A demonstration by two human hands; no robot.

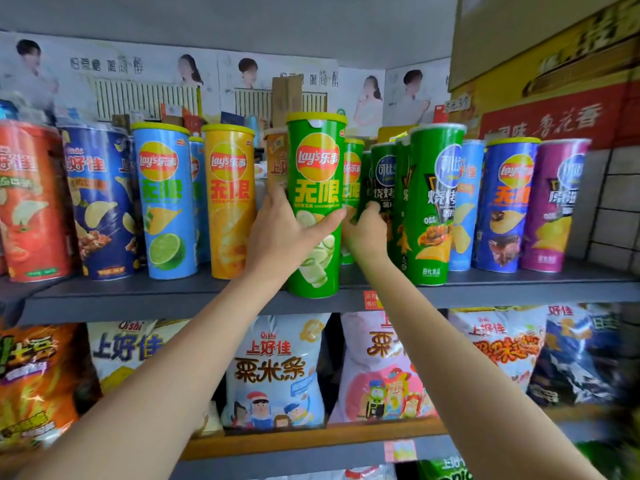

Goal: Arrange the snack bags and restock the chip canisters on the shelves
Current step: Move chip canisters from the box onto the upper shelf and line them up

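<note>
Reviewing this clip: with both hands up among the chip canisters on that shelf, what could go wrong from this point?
1. The green Lay's canister stands at the very front lip of the shelf; if the left hand loosens its grip, it may tip off the edge.
2. The right hand reaches between tightly packed cans; it could nudge the dark green canister or the tall green barbecue canister and topple neighbours.

Canisters (317,202) stand in a row on the shelf (138,299), bags (277,368) below.
</note>
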